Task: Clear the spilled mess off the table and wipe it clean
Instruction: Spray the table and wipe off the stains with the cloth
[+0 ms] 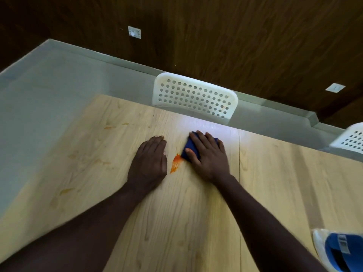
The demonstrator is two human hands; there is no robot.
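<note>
An orange smear [175, 163] lies on the light wooden table [196, 213], between my two hands. My right hand [208, 156] lies flat on a dark blue cloth [189, 148] and presses it to the table just right of the smear. The cloth's near corner touches the smear's top end. My left hand [150, 163] rests palm down on the table just left of the smear, fingers straight. Fainter orange streaks [115, 126] mark the table's far left, and pale ones [66, 191] sit near its left edge.
A white perforated chair [194, 97] stands at the table's far edge, a second white chair [351, 139] at the far right. A white and blue object [337, 252] sits at the bottom right corner. The table's left edge drops to a grey floor [49, 85].
</note>
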